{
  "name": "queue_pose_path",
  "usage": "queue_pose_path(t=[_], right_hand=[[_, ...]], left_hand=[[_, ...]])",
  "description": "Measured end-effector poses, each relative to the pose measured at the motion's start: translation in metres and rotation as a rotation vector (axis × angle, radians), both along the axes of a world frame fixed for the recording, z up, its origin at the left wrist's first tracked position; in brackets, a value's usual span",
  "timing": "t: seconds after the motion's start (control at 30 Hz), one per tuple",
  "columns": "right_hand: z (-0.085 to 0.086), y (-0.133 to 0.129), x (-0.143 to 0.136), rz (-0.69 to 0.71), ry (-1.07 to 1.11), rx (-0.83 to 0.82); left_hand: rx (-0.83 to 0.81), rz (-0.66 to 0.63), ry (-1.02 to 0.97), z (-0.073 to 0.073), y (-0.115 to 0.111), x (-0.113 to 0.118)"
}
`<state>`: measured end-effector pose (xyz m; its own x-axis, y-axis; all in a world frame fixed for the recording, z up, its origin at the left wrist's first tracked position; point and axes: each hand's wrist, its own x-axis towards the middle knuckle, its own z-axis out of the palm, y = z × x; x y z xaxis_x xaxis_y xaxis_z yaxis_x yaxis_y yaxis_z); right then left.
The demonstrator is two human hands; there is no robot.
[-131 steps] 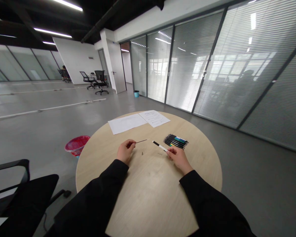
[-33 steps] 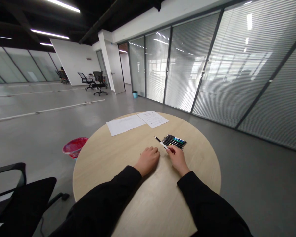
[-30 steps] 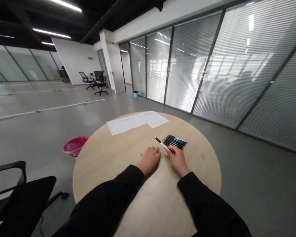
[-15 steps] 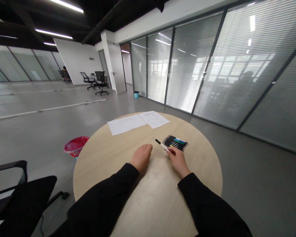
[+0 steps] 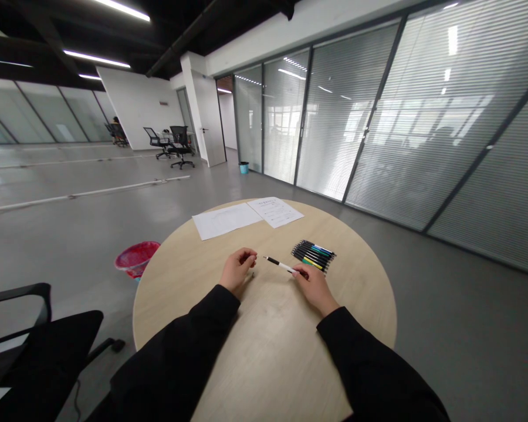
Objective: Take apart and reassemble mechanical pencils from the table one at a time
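Observation:
My right hand (image 5: 315, 287) is closed around the rear part of a white pen with a black grip (image 5: 278, 263), whose tip points left. Across from that tip, my left hand (image 5: 238, 269) has its fingers curled together, a short gap from the pen. Whatever those fingers pinch, if anything, is too small to make out. A small dark thing shows just below the left fingertips. Just beyond my right hand, several pens (image 5: 313, 254) lie side by side in a row, mostly black with blue, green and yellow parts.
Two white paper sheets (image 5: 227, 220) lie at the far side of the round wooden table (image 5: 180, 258). A red basket (image 5: 136, 258) stands on the floor at left, with a black chair (image 5: 44, 346) nearer me. Glass partitions with blinds line the right.
My left hand has shifted left and turned so its fingertips show. The pen in my right hand now points more levelly to the left, and lower.

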<state>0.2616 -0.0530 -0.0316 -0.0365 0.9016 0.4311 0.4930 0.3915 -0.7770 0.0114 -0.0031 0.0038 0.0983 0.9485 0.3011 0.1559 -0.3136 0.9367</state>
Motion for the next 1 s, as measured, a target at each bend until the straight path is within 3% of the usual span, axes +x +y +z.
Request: queue_pose_path(t=[1.0], right_hand=[[-0.0018, 0.0018, -0.0006, 0.021, -0.019, -0.008]], left_hand=[[-0.033, -0.059, -0.026, 0.0034, -0.0057, 0.0037]])
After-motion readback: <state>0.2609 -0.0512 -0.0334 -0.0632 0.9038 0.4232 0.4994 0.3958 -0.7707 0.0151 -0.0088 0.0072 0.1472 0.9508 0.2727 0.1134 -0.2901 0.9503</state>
